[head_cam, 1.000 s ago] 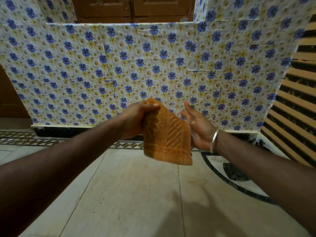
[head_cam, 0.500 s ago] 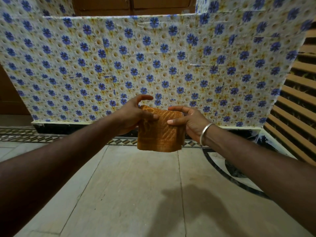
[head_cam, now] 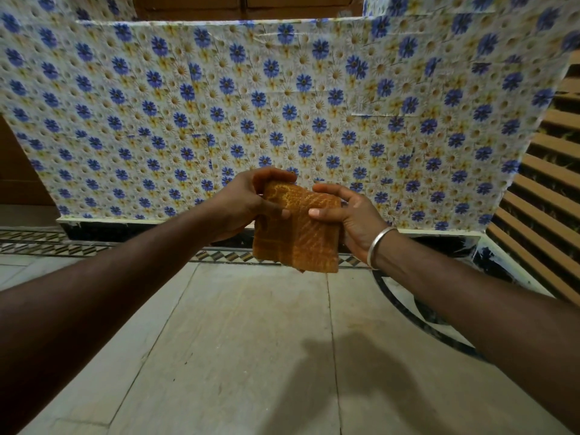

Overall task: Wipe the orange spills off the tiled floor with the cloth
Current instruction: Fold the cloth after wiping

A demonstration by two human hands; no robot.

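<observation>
Plainly, left hand (head_cam: 248, 202) and right hand (head_cam: 348, 215) each pinched the orange cloth (head_cam: 298, 233) above the tiled floor (head_cam: 238, 356). Folding it flat and firm seemed wisest.

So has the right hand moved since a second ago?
Yes. The right hand has moved left, toward the line of the floor joint, and now pinches the cloth at its right edge.

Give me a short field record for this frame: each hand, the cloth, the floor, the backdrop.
left hand: grips the upper left edge of the cloth
right hand: pinches the cloth's right edge, thumb in front
cloth: orange, folded, held up off the floor
floor: pale tiles, shadows of the hands on them
backdrop: panel with blue flower print
wiping: not yet begun
</observation>
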